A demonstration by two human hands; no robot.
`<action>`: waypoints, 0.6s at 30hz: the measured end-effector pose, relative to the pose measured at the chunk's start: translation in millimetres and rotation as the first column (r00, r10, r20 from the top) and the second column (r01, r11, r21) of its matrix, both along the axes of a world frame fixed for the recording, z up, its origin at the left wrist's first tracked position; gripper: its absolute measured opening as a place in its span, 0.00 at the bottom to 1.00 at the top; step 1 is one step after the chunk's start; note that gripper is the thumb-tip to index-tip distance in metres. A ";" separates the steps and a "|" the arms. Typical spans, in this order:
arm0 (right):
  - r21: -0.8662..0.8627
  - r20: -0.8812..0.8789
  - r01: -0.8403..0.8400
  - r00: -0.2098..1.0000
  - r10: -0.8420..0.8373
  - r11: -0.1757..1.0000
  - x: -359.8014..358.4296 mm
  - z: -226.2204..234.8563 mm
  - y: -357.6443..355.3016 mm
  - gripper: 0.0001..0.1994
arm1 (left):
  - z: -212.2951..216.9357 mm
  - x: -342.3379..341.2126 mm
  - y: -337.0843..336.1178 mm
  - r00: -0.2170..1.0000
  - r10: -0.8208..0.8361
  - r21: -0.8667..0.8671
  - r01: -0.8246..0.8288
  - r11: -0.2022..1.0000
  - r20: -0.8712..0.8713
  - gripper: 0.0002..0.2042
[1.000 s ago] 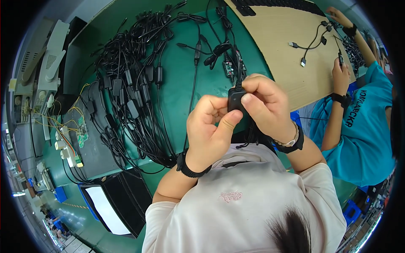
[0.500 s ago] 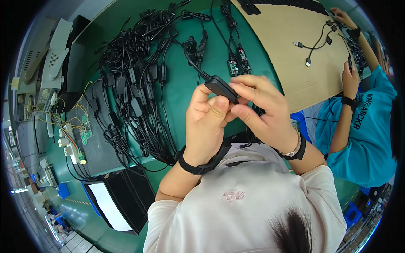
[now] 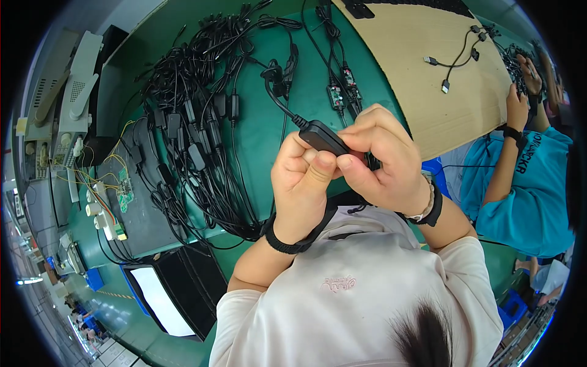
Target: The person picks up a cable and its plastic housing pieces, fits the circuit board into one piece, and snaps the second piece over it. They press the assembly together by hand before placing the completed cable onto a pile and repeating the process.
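The oblong black casing [image 3: 323,137] tilts, black cord [image 3: 284,109] leaving one end.

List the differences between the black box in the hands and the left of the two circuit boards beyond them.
The black box has a closed case; the circuit board is bare, its parts showing. The black box is held by the left hand and right hand; the circuit board lies on the green table. Both have black cables.

The black case [image 3: 323,137] (upright a second ago) is leaning leftward, and the co-worker's hands [image 3: 519,107] are coming close together.
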State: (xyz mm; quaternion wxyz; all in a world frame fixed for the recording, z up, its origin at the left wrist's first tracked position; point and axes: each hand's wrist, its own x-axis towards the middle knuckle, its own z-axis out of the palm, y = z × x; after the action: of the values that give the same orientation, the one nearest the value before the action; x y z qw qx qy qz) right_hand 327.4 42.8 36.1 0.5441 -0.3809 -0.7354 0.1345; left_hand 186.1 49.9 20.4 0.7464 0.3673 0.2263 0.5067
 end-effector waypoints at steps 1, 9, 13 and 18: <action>-0.002 0.001 0.007 1.000 -0.007 1.000 1.2 -0.8 0.7 0.08 | 0.3 1.4 0.9 1.000 -0.005 -0.007 0.005 1.000 0.002 0.15; -0.213 0.035 -0.066 0.997 0.075 0.975 7.1 11.0 2.8 0.13 | 10.9 -6.4 5.0 0.999 0.022 -0.139 -0.028 0.990 -0.043 0.11; -0.373 -0.017 -0.102 0.994 0.104 0.922 13.3 27.1 -4.8 0.21 | 27.1 -39.6 3.1 0.990 -0.100 -0.215 0.120 0.969 0.103 0.12; -0.396 -0.264 -0.133 0.964 0.026 0.908 28.5 35.8 -11.2 0.24 | 77.9 -111.7 -11.9 0.993 0.058 -0.057 -0.053 0.997 0.099 0.19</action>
State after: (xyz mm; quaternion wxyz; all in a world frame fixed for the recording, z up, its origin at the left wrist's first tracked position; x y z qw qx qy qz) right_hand 355.9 31.6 72.0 0.5353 -0.4356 -0.6302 0.3556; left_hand 74.4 38.0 98.3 0.7522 0.3144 0.2124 0.5388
